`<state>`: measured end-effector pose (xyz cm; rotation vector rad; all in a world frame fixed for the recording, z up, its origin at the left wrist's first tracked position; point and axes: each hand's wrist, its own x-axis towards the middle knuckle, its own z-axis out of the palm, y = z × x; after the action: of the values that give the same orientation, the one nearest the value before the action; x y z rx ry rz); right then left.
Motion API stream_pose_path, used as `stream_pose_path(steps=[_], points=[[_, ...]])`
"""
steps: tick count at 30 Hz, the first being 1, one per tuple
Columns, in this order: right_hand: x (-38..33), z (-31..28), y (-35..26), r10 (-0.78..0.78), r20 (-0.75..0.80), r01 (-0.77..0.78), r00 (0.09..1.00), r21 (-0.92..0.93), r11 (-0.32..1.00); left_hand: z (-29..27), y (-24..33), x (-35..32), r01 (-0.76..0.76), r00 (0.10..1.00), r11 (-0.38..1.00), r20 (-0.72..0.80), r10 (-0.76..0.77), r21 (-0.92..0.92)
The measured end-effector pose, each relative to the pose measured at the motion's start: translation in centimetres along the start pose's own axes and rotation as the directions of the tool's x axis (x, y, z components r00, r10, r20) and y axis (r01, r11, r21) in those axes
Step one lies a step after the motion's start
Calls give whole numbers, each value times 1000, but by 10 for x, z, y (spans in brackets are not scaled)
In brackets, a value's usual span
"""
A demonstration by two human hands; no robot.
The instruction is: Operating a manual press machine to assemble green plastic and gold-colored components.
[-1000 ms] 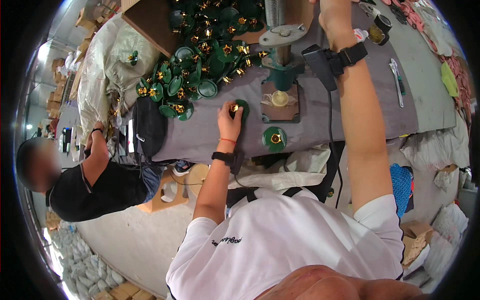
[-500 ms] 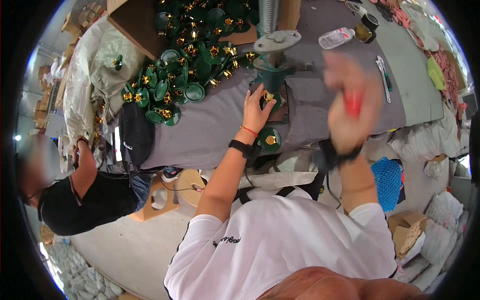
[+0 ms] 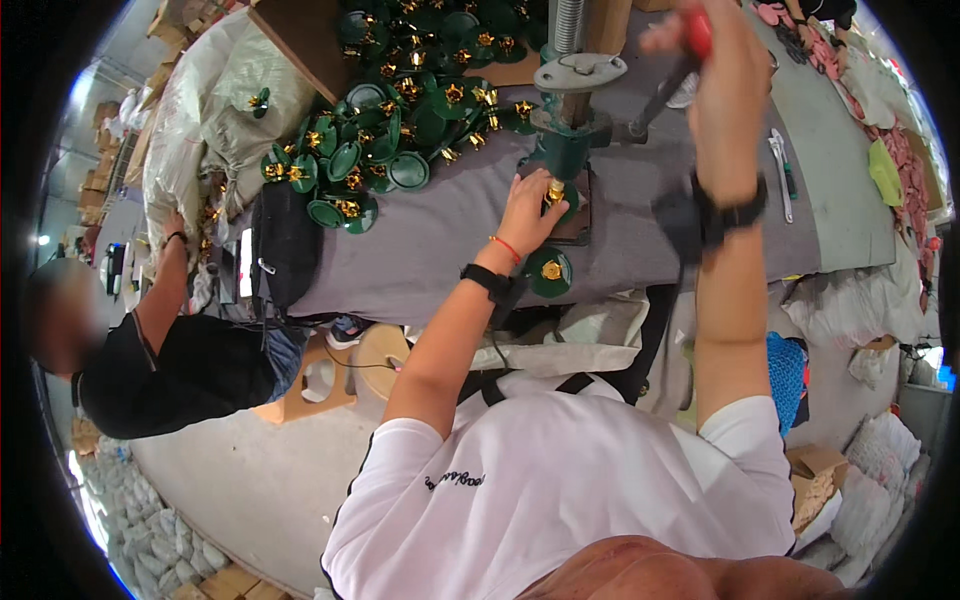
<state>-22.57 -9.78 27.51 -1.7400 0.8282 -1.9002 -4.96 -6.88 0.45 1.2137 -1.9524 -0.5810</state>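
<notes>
A green hand-lever press (image 3: 570,140) stands before me, with a grey round plate and a threaded post at its top. Under its ram, my left hand (image 3: 525,214) has thumb and fingers closed about a gold fitting (image 3: 555,191) on a dark green disc (image 3: 570,205). The disc lies on the press base (image 3: 583,228). My right hand (image 3: 728,110) is raised to the right of the press, fingers around the red knob (image 3: 697,35) of its lever (image 3: 662,103). Another green disc with a gold flower-shaped centre (image 3: 550,271) lies at the table's near edge.
Many green discs with gold fittings (image 3: 408,170) are heaped left of the press, spilling from a cardboard box (image 3: 300,45). A black bag (image 3: 285,240) sits at the left edge. A wrench (image 3: 781,175) lies at right. A co-worker (image 3: 185,375) is at far left.
My right hand has swung up and away from me with the red knob, raising the lever. My left hand stays at the disc under the press. The whole view has shifted slightly.
</notes>
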Motion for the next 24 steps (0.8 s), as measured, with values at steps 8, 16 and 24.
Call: stream_pose_path(steps=[8, 16, 24], points=[[53, 19, 76, 245, -88, -213, 966, 272, 938, -50, 33, -86, -156, 972, 985, 192, 139, 77], [55, 21, 69, 274, -120, -237, 954, 254, 938, -99, -60, 34, 212, 951, 649, -307, 34, 730], [52, 20, 69, 263, -147, -222, 953, 248, 943, -32, -19, -30, 272, 873, 593, -65, -483, -758]])
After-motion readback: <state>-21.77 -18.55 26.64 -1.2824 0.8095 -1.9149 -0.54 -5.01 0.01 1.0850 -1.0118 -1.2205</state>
